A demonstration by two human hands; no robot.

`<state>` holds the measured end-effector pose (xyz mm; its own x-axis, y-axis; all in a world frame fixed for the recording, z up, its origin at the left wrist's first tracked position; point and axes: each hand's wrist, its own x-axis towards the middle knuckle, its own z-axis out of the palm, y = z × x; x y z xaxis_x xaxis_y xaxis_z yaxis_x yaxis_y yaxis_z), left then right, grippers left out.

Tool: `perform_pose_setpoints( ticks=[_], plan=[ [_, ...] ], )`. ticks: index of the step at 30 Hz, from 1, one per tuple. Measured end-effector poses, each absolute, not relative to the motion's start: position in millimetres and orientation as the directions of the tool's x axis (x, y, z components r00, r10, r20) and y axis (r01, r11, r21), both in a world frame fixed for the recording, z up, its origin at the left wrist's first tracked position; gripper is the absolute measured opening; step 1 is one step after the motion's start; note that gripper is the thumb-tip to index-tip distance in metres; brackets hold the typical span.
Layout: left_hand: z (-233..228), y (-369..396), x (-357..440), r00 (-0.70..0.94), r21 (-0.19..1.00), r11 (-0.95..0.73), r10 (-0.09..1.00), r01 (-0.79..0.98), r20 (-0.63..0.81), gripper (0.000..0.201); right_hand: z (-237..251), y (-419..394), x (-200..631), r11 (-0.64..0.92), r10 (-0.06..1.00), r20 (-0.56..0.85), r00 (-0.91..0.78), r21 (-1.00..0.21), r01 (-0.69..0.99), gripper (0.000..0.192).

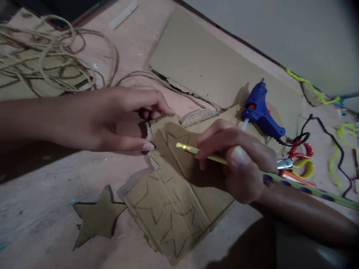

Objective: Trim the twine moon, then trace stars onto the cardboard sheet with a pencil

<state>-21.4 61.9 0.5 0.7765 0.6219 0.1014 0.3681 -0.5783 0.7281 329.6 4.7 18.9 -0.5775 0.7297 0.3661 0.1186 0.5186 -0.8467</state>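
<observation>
A piece of brown cardboard lies under both hands, with several star outlines drawn on it in dark lines. At its torn upper left edge, my left hand holds it between thumb and bent forefinger, the other fingers curled. My right hand is closed around a long green pencil with purple dots. The pencil's yellow eraser end points left, just over or touching the cardboard near a partly hidden star outline; I cannot tell which. A cut-out cardboard star rests to the left of the sheet.
A blue glue gun lies on cardboard to the right, near scissors with red and yellow handles. Tangled twine is at upper left. A larger cardboard sheet and a glue stick lie farther back.
</observation>
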Motion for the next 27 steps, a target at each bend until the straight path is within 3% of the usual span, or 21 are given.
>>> perform_pose_setpoints(
  ticks=[3,7,13,27],
  plan=[
    [0,62,-20,0.778,0.746,-0.561,0.622,0.359,0.092,0.058,28,8,325,0.525,0.667,0.314,-0.675,-0.842,0.127,0.028],
    [0,62,-16,0.775,0.762,-0.538,0.628,0.362,0.075,0.064,24,2,322,0.473,0.752,0.311,-0.581,-0.869,0.147,0.039],
    [3,63,-14,0.782,0.752,-0.547,0.619,0.369,0.066,0.063,14,4,318,0.548,0.706,0.38,-0.598,-0.828,0.121,0.035],
    [6,61,-14,0.749,0.771,-0.511,0.659,0.38,0.068,0.05,14,15,322,0.814,0.404,0.488,-0.774,-0.578,0.06,0.022]
  ],
)
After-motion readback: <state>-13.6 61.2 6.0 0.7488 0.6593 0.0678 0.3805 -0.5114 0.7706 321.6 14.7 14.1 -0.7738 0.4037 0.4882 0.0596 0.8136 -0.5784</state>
